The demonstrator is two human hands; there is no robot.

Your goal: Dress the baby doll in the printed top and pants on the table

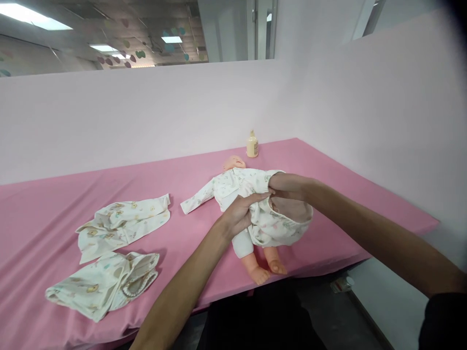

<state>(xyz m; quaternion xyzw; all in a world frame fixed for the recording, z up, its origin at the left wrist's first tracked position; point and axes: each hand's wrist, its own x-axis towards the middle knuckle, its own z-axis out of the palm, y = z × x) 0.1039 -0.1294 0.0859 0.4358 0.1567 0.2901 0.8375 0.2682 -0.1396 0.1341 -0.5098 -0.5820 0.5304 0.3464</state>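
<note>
A baby doll lies on its back, its head away from me and its bare feet towards me. It wears white underclothes and a white printed baby shirt, with one sleeve stretched out to the left. The shirt's near part hangs open over the doll's legs. My left hand is closed on the shirt's fabric at the doll's middle. My right hand reaches into the cuff of the other sleeve from the right; its fingers are hidden inside the cloth.
The doll lies on a table with a pink cover. A cream pump bottle stands behind the doll's head. To the left lie a printed baby top and folded printed baby pants. White walls bound the back and right.
</note>
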